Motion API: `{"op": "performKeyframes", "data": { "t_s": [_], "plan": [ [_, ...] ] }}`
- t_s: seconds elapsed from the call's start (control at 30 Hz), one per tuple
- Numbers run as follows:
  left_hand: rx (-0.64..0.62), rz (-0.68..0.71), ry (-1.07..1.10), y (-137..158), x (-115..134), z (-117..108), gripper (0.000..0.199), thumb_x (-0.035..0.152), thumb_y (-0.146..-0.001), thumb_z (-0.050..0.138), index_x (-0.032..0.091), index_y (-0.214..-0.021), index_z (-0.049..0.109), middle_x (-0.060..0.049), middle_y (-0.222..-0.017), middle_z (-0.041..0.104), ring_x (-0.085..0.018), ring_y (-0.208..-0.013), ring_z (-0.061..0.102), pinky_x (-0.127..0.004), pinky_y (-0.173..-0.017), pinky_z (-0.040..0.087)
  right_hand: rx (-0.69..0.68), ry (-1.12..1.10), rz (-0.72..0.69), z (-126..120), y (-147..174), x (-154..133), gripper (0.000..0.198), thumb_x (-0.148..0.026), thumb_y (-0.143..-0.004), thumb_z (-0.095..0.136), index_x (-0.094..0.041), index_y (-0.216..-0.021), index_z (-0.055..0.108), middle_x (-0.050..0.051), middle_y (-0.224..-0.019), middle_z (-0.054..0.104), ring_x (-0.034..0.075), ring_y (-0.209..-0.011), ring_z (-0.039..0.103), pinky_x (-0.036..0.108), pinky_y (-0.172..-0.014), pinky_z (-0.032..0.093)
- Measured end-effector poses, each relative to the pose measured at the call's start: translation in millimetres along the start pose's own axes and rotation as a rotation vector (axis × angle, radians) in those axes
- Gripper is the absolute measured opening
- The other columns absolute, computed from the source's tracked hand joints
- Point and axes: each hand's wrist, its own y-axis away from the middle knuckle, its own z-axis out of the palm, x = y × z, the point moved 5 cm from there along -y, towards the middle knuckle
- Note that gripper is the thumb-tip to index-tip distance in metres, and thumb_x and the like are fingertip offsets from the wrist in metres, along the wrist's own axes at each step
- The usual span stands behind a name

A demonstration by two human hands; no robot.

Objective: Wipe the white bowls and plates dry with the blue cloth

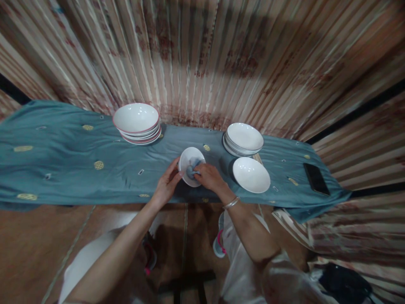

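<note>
A small white bowl (187,154) is tilted above the cloth-covered table, its inside facing me. My left hand (168,180) grips its left rim, thumb toward the inside and fingers behind. Inside the bowl, my right hand (207,175) is closed on a grey-blue cloth (192,169) that touches the inner surface. To the right of that hand lies a white bowl (251,175). Behind it stands a stack of white dishes with dark rims (244,137). At the left back is a stack of white bowls with red rims (136,120).
A teal tablecloth (72,164) with pineapple prints covers the narrow table. A black phone (316,179) lies near its right end. Pleated curtains (196,63) hang directly behind the table. Below the front edge, a dark stool or frame (186,282) stands between my legs.
</note>
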Motion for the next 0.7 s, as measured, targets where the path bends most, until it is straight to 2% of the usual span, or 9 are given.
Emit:
{"op": "performKeyframes", "data": {
  "t_s": [0.33, 0.53, 0.7],
  "plan": [
    [0.005, 0.010, 0.041, -0.3, -0.7, 1.8, 0.077, 0.053, -0.080, 0.067, 0.020, -0.146, 0.046, -0.011, -0.129, 0.067, -0.029, -0.117, 0.062, -0.047, -0.104, 0.046, 0.086, 0.113, 0.051, 1.4, -9.3, -1.9, 0.025, -0.022, -0.097, 0.046, -0.016, -0.102, 0.070, 0.014, -0.109, 0.070, 0.026, -0.107, 0.062, 0.032, -0.091, 0.047],
    [0.005, 0.001, 0.048, 0.0, -0.9, 1.7, 0.076, 0.052, -0.080, 0.066, 0.020, -0.146, 0.045, -0.012, -0.132, 0.065, -0.030, -0.120, 0.061, -0.047, -0.106, 0.045, 0.158, 0.026, 0.086, -0.6, -17.1, -1.7, 0.023, -0.024, -0.097, 0.049, -0.016, -0.107, 0.068, 0.014, -0.112, 0.069, 0.024, -0.107, 0.062, 0.031, -0.095, 0.046],
    [0.006, 0.006, 0.055, 0.7, -0.9, 2.0, 0.074, 0.050, -0.081, 0.066, 0.020, -0.146, 0.045, -0.012, -0.138, 0.061, -0.030, -0.125, 0.058, -0.047, -0.107, 0.045, 0.215, -0.134, 0.077, 2.9, -24.6, -2.0, 0.024, -0.022, -0.096, 0.050, -0.015, -0.113, 0.066, 0.013, -0.116, 0.068, 0.023, -0.110, 0.062, 0.032, -0.098, 0.046]
  ]
}}
